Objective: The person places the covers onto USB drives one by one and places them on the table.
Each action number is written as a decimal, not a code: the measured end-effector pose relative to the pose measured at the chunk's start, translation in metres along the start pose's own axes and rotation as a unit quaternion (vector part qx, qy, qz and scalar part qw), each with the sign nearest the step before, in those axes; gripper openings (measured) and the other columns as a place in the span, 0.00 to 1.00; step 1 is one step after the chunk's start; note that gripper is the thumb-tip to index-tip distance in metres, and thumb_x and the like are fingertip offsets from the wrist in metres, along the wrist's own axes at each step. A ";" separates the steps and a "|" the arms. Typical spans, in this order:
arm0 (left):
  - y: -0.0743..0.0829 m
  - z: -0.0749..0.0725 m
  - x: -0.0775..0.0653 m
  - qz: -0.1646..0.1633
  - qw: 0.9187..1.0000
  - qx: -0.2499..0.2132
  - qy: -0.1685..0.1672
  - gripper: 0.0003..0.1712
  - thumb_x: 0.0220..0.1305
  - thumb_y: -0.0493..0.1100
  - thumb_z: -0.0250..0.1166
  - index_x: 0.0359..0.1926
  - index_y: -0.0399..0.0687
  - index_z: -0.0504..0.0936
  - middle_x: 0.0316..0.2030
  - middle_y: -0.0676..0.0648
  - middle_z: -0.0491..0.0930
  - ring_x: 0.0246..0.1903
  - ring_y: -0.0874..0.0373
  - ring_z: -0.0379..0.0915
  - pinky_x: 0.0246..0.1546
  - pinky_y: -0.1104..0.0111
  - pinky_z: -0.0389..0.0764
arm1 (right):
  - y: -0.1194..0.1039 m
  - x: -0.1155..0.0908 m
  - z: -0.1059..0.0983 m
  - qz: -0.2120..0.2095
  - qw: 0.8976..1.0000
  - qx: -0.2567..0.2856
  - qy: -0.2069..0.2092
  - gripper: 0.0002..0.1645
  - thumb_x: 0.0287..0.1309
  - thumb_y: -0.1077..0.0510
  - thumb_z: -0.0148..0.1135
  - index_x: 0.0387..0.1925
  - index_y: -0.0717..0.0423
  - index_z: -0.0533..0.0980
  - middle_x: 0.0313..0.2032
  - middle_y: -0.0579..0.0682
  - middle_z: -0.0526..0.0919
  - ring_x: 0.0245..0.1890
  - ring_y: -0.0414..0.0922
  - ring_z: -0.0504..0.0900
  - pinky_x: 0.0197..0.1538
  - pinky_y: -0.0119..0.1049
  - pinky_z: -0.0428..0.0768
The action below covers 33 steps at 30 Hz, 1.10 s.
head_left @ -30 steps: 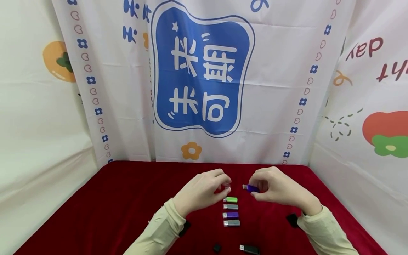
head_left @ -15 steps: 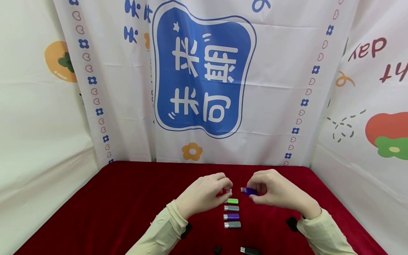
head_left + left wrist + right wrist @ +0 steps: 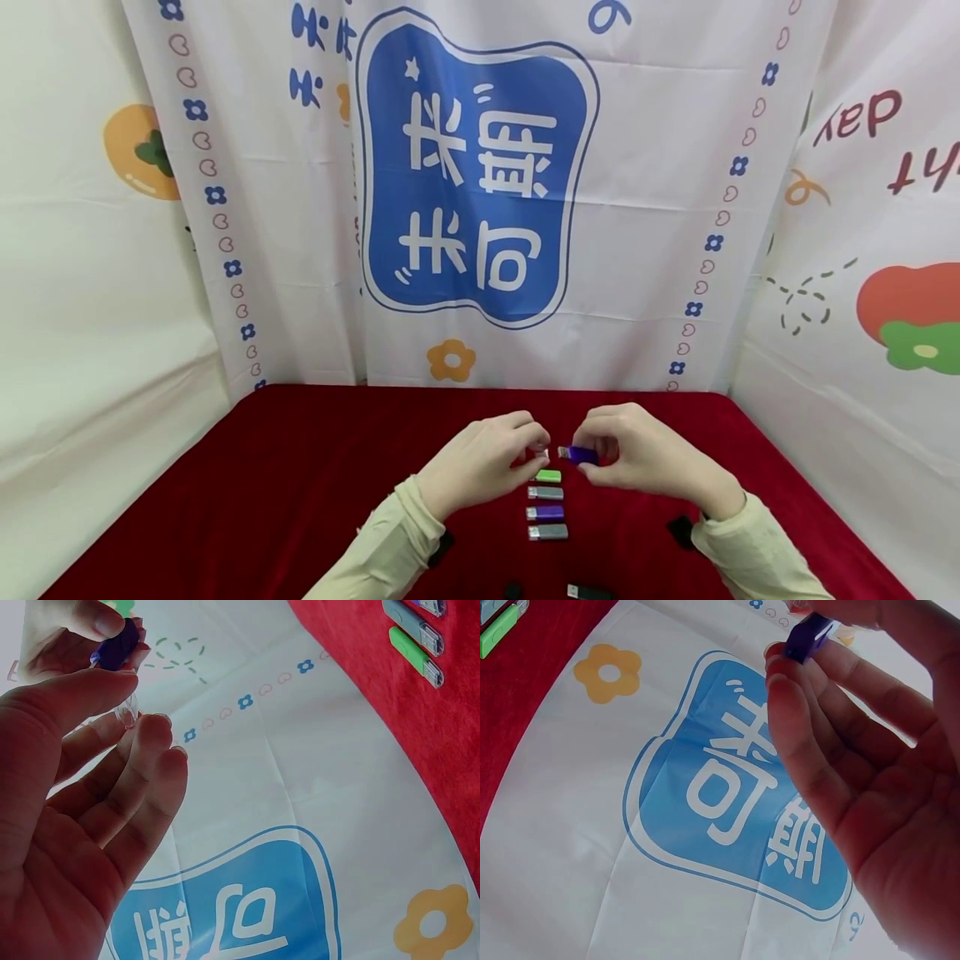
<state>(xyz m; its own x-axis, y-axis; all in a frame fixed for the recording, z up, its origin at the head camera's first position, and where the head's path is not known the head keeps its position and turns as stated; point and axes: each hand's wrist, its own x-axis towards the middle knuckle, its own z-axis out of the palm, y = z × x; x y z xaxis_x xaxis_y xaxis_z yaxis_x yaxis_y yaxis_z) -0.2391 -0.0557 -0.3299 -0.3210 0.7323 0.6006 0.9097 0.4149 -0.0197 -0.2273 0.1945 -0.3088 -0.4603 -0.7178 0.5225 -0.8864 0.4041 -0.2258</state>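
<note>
In the head view my right hand [image 3: 651, 454] pinches a purple USB flash drive [image 3: 581, 455], its bare metal plug pointing left. Facing it, my left hand [image 3: 483, 461] holds a small clear cap [image 3: 127, 712] between thumb and fingers. A narrow gap parts the plug from the cap. Below the hands lies a column of capped drives: a green USB drive [image 3: 549, 476], a grey USB drive [image 3: 546, 493], another purple USB drive [image 3: 545, 513] and a second grey USB drive [image 3: 548, 532]. My left fingers partly cover the green one's end.
A black USB drive [image 3: 588, 592] without a cap and a small black cap [image 3: 513, 590] lie at the near edge of the view. Red cloth [image 3: 315, 467] covers the table. Printed white curtains [image 3: 637, 250] stand behind and at both sides.
My right hand has moved left with the purple flash drive, bringing its plug nearer the clear cap. The left hand has shifted slightly right and down. The drives on the cloth stay put.
</note>
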 end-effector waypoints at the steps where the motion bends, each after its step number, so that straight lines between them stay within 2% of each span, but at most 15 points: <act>1: 0.000 0.000 0.000 0.001 1.000 0.000 0.001 0.05 0.62 0.40 0.68 0.40 0.48 0.83 0.33 0.53 0.77 0.26 0.69 0.71 0.29 0.86 0.69 | 0.000 0.000 0.001 0.000 1.000 -0.001 0.001 0.13 0.46 0.65 0.73 0.32 0.46 0.82 0.28 0.36 0.77 0.24 0.34 0.75 0.27 0.29 0.77; 14: 0.000 0.003 -0.001 -0.003 1.000 0.007 0.000 0.05 0.62 0.40 0.68 0.40 0.48 0.83 0.34 0.53 0.78 0.27 0.69 0.71 0.30 0.85 0.70 | 0.000 0.003 0.007 -0.003 1.000 -0.006 -0.001 0.13 0.46 0.65 0.74 0.32 0.46 0.81 0.28 0.36 0.77 0.25 0.35 0.74 0.27 0.29 0.77; 23: 0.002 0.003 -0.001 -0.009 1.000 0.006 -0.008 0.06 0.63 0.41 0.69 0.41 0.48 0.83 0.34 0.54 0.77 0.28 0.70 0.71 0.31 0.86 0.70 | 0.000 0.001 0.008 0.026 0.999 -0.020 -0.007 0.13 0.46 0.64 0.75 0.32 0.45 0.82 0.27 0.36 0.77 0.24 0.35 0.75 0.28 0.29 0.77; 33: 0.004 0.002 0.000 -0.002 1.000 0.005 -0.013 0.07 0.62 0.40 0.69 0.41 0.47 0.83 0.34 0.53 0.77 0.26 0.71 0.68 0.29 0.87 0.68 | 0.000 0.002 0.011 0.025 0.999 -0.028 -0.004 0.13 0.45 0.65 0.75 0.31 0.46 0.82 0.27 0.36 0.77 0.24 0.35 0.75 0.27 0.29 0.78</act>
<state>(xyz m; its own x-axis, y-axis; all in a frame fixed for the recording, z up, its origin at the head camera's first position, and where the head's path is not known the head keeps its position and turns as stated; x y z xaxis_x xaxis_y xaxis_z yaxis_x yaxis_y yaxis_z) -0.2356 -0.0530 -0.3312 -0.3307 0.7444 0.5800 0.9062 0.4221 -0.0252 -0.2290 0.1869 -0.3164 -0.5045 -0.7000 0.5055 -0.8582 0.4708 -0.2046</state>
